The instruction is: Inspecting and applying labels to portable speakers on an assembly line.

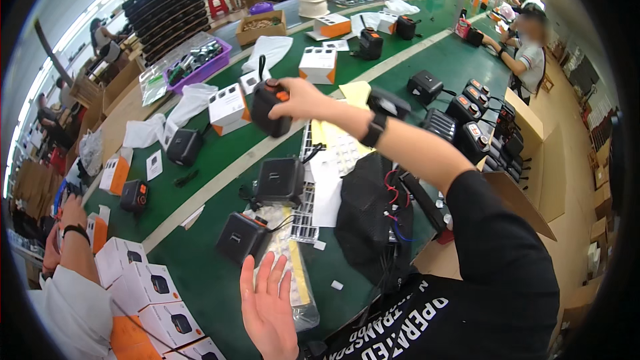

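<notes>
My right hand (297,98) grips a black box-shaped device (269,112) with orange knobs and a loop strap, held up over the green bench. My left hand (270,303) is open, fingers stretched and palm bare, near the bench's front edge. Just beyond its fingertips lies another such black device (243,235) with a cord. A third black device (279,181) sits a little farther off, beside a white wire rack (306,210). Under and around these are sheets of small white stickers or pads (343,150) and a yellow-edged strip (297,270).
White-and-orange cartons (229,108) and several black devices (475,135) stand along the green bench (213,197). An open cardboard box (543,167) is at right, a black cloth-like bag (367,220) with wires nearby. At left, a co-worker's arm (77,247) is beside stacked white cartons (157,283).
</notes>
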A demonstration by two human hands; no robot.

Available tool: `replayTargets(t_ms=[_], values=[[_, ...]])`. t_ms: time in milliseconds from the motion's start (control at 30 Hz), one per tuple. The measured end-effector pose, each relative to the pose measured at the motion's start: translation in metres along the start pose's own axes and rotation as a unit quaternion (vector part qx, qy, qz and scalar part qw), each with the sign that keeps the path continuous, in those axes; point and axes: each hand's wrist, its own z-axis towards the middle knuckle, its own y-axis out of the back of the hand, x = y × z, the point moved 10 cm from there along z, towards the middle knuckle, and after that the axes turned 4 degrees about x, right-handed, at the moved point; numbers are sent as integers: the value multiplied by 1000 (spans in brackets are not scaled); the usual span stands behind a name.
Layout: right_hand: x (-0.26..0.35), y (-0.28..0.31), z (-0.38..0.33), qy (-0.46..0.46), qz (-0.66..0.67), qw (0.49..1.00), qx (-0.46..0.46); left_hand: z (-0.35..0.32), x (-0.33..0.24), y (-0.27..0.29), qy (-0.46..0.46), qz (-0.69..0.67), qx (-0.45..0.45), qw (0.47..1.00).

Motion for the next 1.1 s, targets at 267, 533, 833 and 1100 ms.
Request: replayTargets(t_ms=[267, 533, 833, 1100], values=[[-2, -34, 71, 76, -473, 817, -323, -34, -37, 53, -88, -29, -42, 995], [13, -229, 121, -31, -203, 971, 124, -49, -43, 88, -125, -26, -73, 989], [-38, -212, 131, -123, -99, 984, 77, -66, -41, 126, -165, -66, -102, 979], [94, -141, 27, 332, -41, 941, 53, -78, -94, 119, -257, 32, -163, 952]])
